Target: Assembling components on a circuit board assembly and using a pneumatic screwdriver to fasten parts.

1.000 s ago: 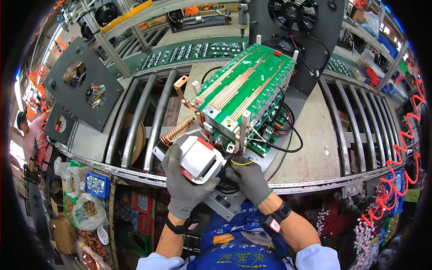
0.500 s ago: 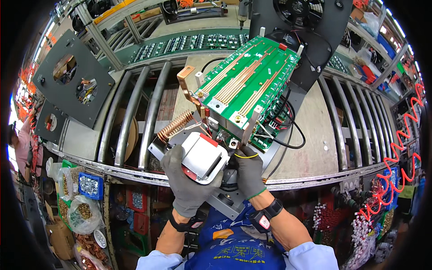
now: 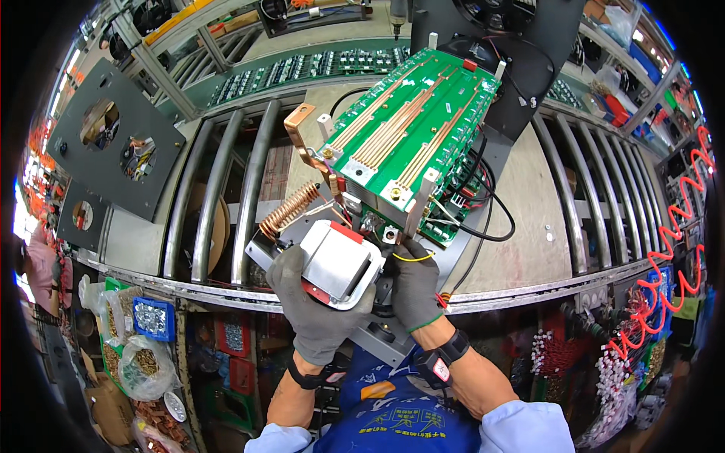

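My left hand (image 3: 316, 318), in a grey glove, is closed round a silver-white metal block with red strips (image 3: 338, 260). The block is tilted, at the near end of an assembly topped by a green circuit board with copper bars (image 3: 415, 128). My gloved right hand (image 3: 415, 291) reaches in just right of the block, below a metal post (image 3: 414, 219). Its fingers are bent together and their tips are partly hidden. A yellow wire (image 3: 415, 258) curves across these fingers. Left of the board are a copper coil (image 3: 291, 211) and a bent copper bar (image 3: 298, 124).
Metal rollers (image 3: 219, 196) flank the wooden board (image 3: 521, 226) under the assembly. A dark panel with a fan (image 3: 521, 75) stands behind it. Grey panels (image 3: 113, 136) stand at left. Bins and bags of fasteners (image 3: 147, 362) sit below left; a red coiled hose (image 3: 664, 279) hangs right.
The whole view has shifted slightly, so the assembly appears a little further left and higher. Both hands keep nearly the same places and grips.
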`<move>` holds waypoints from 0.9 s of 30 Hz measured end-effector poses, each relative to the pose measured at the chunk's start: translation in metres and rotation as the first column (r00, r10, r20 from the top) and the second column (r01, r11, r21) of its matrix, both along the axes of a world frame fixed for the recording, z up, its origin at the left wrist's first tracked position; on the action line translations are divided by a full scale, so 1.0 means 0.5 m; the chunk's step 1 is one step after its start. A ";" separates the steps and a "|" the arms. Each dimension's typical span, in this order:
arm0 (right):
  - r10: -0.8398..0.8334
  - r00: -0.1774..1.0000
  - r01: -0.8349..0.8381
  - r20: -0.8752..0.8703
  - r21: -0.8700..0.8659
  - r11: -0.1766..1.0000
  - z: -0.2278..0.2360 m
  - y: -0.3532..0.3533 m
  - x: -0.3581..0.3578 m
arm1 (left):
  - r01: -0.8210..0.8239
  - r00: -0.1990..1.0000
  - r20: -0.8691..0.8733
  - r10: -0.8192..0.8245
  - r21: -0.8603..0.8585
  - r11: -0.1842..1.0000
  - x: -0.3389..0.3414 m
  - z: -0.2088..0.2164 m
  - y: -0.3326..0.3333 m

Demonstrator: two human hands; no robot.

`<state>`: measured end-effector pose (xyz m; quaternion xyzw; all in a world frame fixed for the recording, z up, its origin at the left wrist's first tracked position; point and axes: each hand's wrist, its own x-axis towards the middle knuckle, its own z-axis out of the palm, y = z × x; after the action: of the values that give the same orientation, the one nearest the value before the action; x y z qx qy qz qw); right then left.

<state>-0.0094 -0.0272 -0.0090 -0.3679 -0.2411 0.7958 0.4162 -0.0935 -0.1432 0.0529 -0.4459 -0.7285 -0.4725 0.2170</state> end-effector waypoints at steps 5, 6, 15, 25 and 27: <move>0.035 0.999 -0.035 0.024 0.000 0.999 0.000 0.003 0.001 | 0.017 1.000 0.011 -0.017 -0.009 1.000 -0.002 0.000 -0.004; 0.037 0.999 -0.037 -0.011 0.000 0.999 0.001 0.004 0.000 | 0.011 1.000 0.018 -0.011 -0.008 1.000 -0.002 0.000 -0.004; 0.060 0.998 -0.060 -0.010 -0.068 0.996 0.009 0.007 0.002 | -0.029 0.999 0.022 0.031 -0.085 0.996 0.004 0.005 -0.010; 0.092 0.996 -0.092 0.018 -0.016 0.996 0.006 0.009 0.006 | -0.002 1.000 0.024 0.002 0.015 1.000 0.002 -0.005 -0.005; 0.090 0.994 -0.092 -0.056 -0.037 0.995 0.005 0.009 0.010 | -0.005 1.000 0.012 0.004 0.019 1.000 -0.001 -0.005 -0.004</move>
<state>-0.0046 -0.0226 -0.0063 -0.3430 -0.2306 0.8281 0.3788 -0.0938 -0.1449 0.0505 -0.4394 -0.7264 -0.4814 0.2180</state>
